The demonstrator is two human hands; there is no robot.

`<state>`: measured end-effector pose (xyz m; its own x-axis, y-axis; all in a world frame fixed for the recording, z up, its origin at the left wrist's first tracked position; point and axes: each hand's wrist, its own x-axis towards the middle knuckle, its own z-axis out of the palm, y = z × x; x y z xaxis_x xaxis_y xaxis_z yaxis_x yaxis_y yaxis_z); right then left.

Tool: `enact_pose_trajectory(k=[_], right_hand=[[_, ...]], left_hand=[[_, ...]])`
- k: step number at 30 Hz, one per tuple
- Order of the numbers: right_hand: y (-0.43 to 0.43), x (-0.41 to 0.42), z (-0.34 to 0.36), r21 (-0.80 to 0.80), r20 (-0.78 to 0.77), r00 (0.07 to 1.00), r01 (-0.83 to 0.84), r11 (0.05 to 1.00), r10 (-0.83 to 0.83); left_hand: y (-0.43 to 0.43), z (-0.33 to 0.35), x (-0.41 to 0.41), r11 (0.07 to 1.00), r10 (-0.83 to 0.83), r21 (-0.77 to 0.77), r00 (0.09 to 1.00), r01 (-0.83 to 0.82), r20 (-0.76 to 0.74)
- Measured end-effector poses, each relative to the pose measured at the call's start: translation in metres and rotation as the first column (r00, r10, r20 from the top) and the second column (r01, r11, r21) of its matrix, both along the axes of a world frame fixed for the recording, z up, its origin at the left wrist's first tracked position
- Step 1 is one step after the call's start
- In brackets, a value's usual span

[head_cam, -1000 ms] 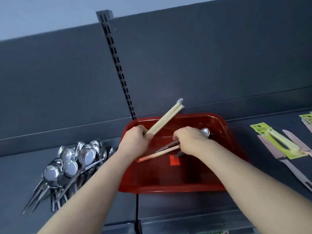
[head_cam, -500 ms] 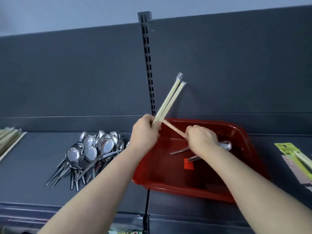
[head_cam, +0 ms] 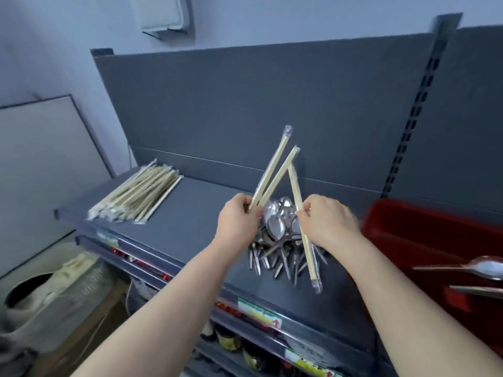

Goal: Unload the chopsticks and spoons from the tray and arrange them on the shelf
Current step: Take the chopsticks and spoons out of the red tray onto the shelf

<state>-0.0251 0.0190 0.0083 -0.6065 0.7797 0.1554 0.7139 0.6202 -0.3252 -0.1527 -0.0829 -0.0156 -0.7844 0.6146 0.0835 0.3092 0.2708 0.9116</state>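
Red plastic tray [head_cam: 402,232] sits at the right end of the dark grey metal shelf [head_cam: 190,221]; steel spoons [head_cam: 487,268] lie inside it. Shelf-edge price tags [head_cam: 258,312] are green, white and red, print too blurred to read.

Left hand [head_cam: 239,221] grips two wrapped pale wooden chopstick pairs [head_cam: 279,175], tips angled up. Right hand [head_cam: 329,221] pinches a third wrapped pair [head_cam: 309,254], steeply tilted. The hands are apart, above a heap of steel spoons [head_cam: 277,229] on the shelf. A stack of wrapped chopsticks [head_cam: 138,194] lies at the shelf's left end.
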Motion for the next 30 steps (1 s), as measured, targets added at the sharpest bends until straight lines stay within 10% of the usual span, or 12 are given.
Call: enact_pose_trajectory(k=[14, 30], right_hand=[[-0.153, -0.248, -0.045, -0.184, -0.057, 0.988, -0.151, 0.971, 0.142], [-0.086, -0.383, -0.075, -0.437, -0.125, 0.991, -0.006, 0.900, -0.054]], left_hand=[[-0.192, -0.020, -0.224, 0.944, 0.209, -0.235, 0.970, -0.232, -0.122], [-0.107, -0.027, -0.346, 0.857, -0.026, -0.496, 0.948, -0.142, -0.317]])
